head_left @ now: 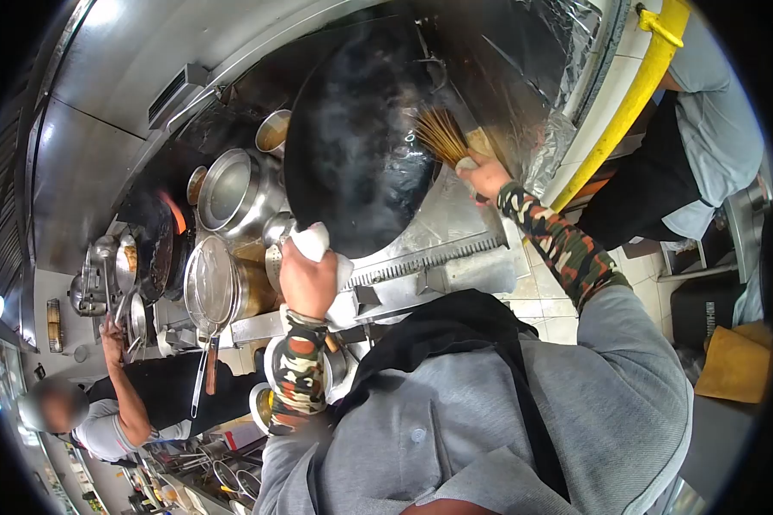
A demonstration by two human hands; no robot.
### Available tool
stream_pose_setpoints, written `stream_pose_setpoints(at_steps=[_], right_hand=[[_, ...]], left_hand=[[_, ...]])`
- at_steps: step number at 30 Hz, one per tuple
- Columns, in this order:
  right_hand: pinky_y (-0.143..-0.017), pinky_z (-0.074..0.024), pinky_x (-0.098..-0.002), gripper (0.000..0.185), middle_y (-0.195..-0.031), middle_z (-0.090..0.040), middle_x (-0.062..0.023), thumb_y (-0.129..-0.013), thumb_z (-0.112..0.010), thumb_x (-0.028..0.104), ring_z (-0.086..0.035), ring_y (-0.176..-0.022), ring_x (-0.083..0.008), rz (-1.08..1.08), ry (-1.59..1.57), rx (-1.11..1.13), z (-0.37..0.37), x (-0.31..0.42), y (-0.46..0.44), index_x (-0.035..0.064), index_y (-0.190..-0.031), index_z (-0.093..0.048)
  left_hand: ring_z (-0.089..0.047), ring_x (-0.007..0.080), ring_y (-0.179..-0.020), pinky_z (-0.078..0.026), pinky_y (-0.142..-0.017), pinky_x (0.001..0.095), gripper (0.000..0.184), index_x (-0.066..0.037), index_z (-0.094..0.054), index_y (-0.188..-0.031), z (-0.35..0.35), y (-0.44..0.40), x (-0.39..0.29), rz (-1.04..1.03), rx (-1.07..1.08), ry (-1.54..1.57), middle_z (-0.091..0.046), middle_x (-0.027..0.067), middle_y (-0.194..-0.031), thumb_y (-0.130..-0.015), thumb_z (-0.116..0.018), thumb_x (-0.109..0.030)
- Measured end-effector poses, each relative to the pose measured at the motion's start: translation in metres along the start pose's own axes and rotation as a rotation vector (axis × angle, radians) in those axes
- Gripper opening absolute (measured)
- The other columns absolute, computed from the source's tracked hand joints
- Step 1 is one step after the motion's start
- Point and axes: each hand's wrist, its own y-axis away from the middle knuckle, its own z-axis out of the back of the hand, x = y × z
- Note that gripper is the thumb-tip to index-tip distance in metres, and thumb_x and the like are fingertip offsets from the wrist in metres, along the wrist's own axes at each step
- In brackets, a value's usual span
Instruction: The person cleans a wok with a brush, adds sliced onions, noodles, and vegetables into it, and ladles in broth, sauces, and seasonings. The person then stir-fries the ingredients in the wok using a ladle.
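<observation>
A large black wok (352,163), steaming and wet-looking inside, stands tilted over the steel stove in front of me. My left hand (307,279) is closed around a folded white cloth (311,241) at the wok's near left rim; any handle under the cloth is hidden. In my right hand (487,178) is a bamboo wok brush (441,136), gripped by its bound end. Its splayed bristles reach to the wok's right rim, and I cannot tell whether they touch the metal.
Steel pots (232,193) and a mesh strainer (212,279) crowd the left side. Beyond them a co-worker (124,412) handles a ladle near a flaming burner (173,215). On the right run a yellow pipe (618,112) and another person in grey (713,120).
</observation>
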Motion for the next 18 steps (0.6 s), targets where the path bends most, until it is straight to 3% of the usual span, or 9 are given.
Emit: stream_pose_setpoints(at_steps=[3,5,7,9,11,13,14,17,18], right_hand=[[-0.054,-0.0546,-0.0351,0.074,-0.089,-0.064,-0.0095,-0.082,-0.068,0.024,-0.062,-0.07,-0.0188,0.001,-0.049,-0.039,-0.027,-0.011,0.006,0.0135,-0.147,-0.033],[-0.063,-0.0552,-0.0348,0.078,-0.099,-0.065,-0.0138,-0.079,-0.071,0.021,-0.064,-0.078,-0.0222,0.382,-0.174,-0.174,-0.067,-0.036,-0.013,0.0106,-0.146,-0.033],[-0.079,-0.0528,-0.0332,0.079,-0.11,-0.064,-0.0173,-0.076,-0.073,0.017,-0.065,-0.093,-0.0265,0.255,-0.128,-0.209,-0.106,-0.003,0.011,0.0078,-0.144,-0.036],[-0.089,-0.0479,-0.0349,0.071,-0.119,-0.061,-0.0166,-0.076,-0.073,0.009,-0.06,-0.106,-0.0232,0.557,-0.082,0.009,-0.146,-0.003,0.047,0.0055,-0.14,-0.042],[-0.102,-0.0407,-0.0351,0.07,-0.132,-0.054,-0.0166,-0.077,-0.071,0.007,-0.051,-0.122,-0.0247,0.486,-0.025,0.341,-0.139,0.009,0.121,0.0047,-0.141,-0.041],[-0.109,-0.0349,-0.0361,0.073,-0.134,-0.052,-0.0157,-0.076,-0.071,0.005,-0.047,-0.128,-0.0247,0.74,0.01,0.614,-0.091,-0.024,0.12,0.0073,-0.142,-0.04],[-0.11,-0.0331,-0.0369,0.073,-0.135,-0.052,-0.0143,-0.075,-0.071,0.003,-0.046,-0.129,-0.0239,0.633,0.047,0.685,-0.059,-0.05,0.082,0.0087,-0.141,-0.042],[-0.088,-0.0497,-0.0365,0.042,-0.112,-0.066,-0.0126,-0.082,-0.064,0.015,-0.063,-0.104,-0.0204,0.533,0.544,0.249,-0.006,0.011,0.001,0.0128,-0.124,-0.056],[-0.065,-0.0529,-0.0339,0.062,-0.091,-0.07,-0.0089,-0.076,-0.07,0.017,-0.065,-0.072,-0.0181,0.37,0.605,0.015,0.0,0.056,-0.01,0.0145,-0.135,-0.051]], left_hand=[[-0.06,0.0447,-0.088,-0.047,-0.077,0.0478,0.039,0.003,-0.052,-0.102,-0.002,0.012,-0.014,-0.015,-0.02,-0.054,-0.061,0.026,-0.09,-0.073,-0.067,-0.017],[-0.06,0.0446,-0.088,-0.047,-0.077,0.048,0.04,0.003,-0.052,-0.102,-0.004,0.014,-0.016,-0.051,-0.036,-0.074,-0.061,0.0261,-0.09,-0.072,-0.067,-0.018],[-0.06,0.0444,-0.088,-0.048,-0.077,0.0477,0.04,0.004,-0.052,-0.103,-0.006,0.013,-0.018,0.001,-0.026,-0.036,-0.062,0.0256,-0.09,-0.072,-0.067,-0.017],[-0.061,0.0436,-0.089,-0.048,-0.079,0.0464,0.04,0.004,-0.053,-0.104,-0.005,0.009,-0.008,0.05,-0.005,-0.062,-0.062,0.0253,-0.09,-0.072,-0.067,-0.017],[-0.061,0.0427,-0.091,-0.048,-0.081,0.0451,0.039,0.005,-0.056,-0.103,-0.005,0.0,0.011,0.069,-0.02,0.032,-0.063,0.0257,-0.093,-0.073,-0.068,-0.017],[-0.064,0.0388,-0.09,-0.049,-0.08,0.0416,0.034,0.003,-0.06,-0.103,-0.008,-0.003,0.047,0.073,-0.019,0.161,-0.066,0.0215,-0.094,-0.074,-0.063,-0.015],[-0.065,0.0362,-0.088,-0.049,-0.079,0.0399,0.032,0.002,-0.061,-0.101,-0.012,-0.003,0.061,0.1,0.002,0.238,-0.066,0.0195,-0.091,-0.074,-0.062,-0.014],[-0.064,0.0206,-0.077,-0.049,-0.073,0.0327,0.02,0.002,-0.064,-0.09,-0.014,0.01,0.073,0.305,0.035,0.477,-0.066,0.009,-0.081,-0.074,-0.06,-0.009],[-0.063,0.0192,-0.074,-0.049,-0.069,0.0321,0.018,0.002,-0.064,-0.089,-0.023,0.011,0.09,0.401,0.059,0.601,-0.066,0.0078,-0.08,-0.075,-0.059,-0.009]])
